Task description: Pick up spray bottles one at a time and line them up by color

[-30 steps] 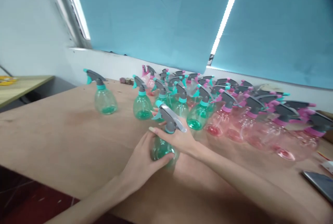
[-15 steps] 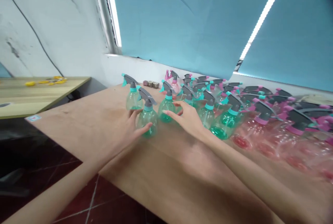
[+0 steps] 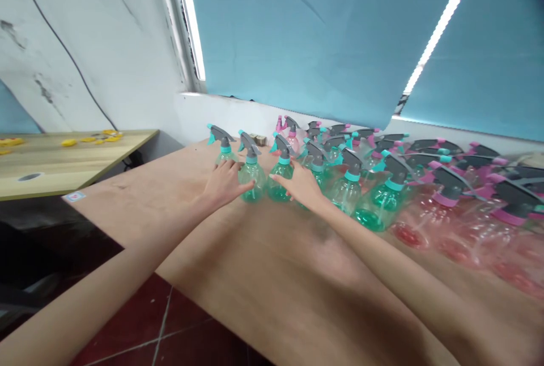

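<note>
1. A blue blind (image 3: 297, 32) hangs behind the tabletop (image 3: 255, 275), whose far edge meets a white wall (image 3: 221, 110).
2. Near the far left corner, the left hand (image 3: 225, 182) grips the green bottle (image 3: 254, 175), thumb across its front. It stands upright between the end bottle (image 3: 225, 156) and the next bottle (image 3: 279, 191).
3. The right hand (image 3: 306, 186) curls at the next bottle; whether it squeezes, I cannot tell.
4. Holding the round body seems steadier than holding the head (image 3: 250, 145).
5. Spouts point toward the tabletop's left edge; matching that angle should stop heads knocking.
6. Light pressure should suit clear plastic; spreading the fingers fully before withdrawing would avoid tipping either bottle.
</note>
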Tool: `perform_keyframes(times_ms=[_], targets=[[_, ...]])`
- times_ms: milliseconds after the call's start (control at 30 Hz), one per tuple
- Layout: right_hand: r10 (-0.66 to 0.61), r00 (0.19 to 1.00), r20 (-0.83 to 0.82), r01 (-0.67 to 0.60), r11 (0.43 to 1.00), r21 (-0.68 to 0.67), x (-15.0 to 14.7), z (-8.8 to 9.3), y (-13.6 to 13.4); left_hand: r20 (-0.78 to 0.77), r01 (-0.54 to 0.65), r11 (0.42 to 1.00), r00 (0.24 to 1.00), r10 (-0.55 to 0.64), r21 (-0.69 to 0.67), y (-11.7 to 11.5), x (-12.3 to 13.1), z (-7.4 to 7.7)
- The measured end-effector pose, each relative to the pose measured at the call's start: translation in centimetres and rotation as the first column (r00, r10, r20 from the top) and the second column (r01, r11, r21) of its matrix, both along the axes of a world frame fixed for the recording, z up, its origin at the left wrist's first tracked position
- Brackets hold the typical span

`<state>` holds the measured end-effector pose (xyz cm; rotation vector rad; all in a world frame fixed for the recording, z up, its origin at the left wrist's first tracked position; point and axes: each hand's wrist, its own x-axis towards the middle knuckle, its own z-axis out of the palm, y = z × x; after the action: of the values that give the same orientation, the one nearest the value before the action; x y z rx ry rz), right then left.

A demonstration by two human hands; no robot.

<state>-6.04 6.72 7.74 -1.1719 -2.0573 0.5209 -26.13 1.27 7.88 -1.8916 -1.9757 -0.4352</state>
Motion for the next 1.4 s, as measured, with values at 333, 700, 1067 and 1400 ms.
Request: perform_keyframes(times_ms=[333, 700, 1067, 1400], targets=[[-0.037, 0.999, 0.028, 0.037, 0.999, -0.008, -1.5, -0.5, 1.5, -0.023, -0.023, 1.0, 0.999, 0.023, -0.001, 1.3, 0.0, 0.5], [-0.036, 0.994, 0.102, 0.032, 0.999, 0.033, -0.6, 0.1, 0.1, 0.047, -0.022, 0.999, 0.999, 0.021, 0.029, 1.6, 0.3, 0.4], [0.004, 0.967, 0.254, -0.018, 0.998, 0.052, 5.2, 0.1, -6.2, 0.264, 0.233, 0.972, 0.936, -0.234, 0.034, -7.7, 6.5, -3.5], [0.028, 0.975, 0.219, -0.065, 0.984, 0.164, 15.6, -0.5, -12.4, 0.704, 0.661, 0.75, 0.537, -0.465, -0.009, -10.0, 16.2, -4.4]])
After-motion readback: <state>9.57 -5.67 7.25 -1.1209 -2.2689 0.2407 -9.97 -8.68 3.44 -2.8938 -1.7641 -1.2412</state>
